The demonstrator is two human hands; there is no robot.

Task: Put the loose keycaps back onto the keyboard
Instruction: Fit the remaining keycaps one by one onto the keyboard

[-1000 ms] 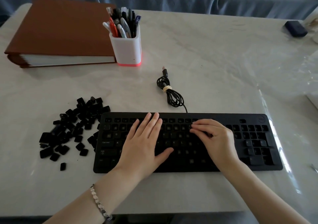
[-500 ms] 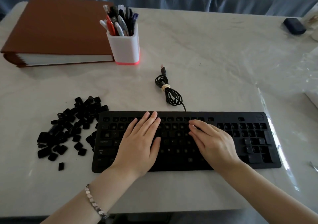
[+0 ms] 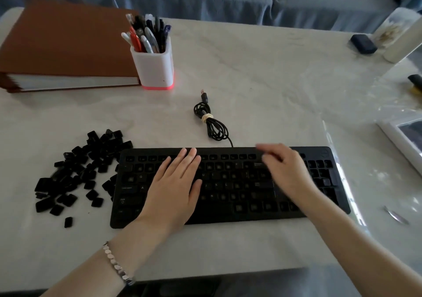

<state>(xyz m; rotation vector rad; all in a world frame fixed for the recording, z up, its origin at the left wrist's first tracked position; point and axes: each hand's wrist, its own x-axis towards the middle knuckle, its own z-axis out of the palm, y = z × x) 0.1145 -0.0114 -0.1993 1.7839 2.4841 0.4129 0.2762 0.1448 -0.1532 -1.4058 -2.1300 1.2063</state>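
Since the heap of loose black plastic keycaps point(image 3: 77, 173) sits just left of the long black keyboard point(image 3: 228, 215), touching its left end, the left hand point(image 3: 175, 182) is nearer: flat on the keys, fingers straight, empty. Right hand point(image 3: 285, 173) blurred over the right half, fingers loosely extended, nothing visible in them. Keyboard axis runs left-right.

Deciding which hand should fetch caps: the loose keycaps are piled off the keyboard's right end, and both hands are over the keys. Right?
Not quite. The head view shows the loose keycaps piled off the left end of the keyboard, not the right. The left hand and right hand are indeed both over the keys.
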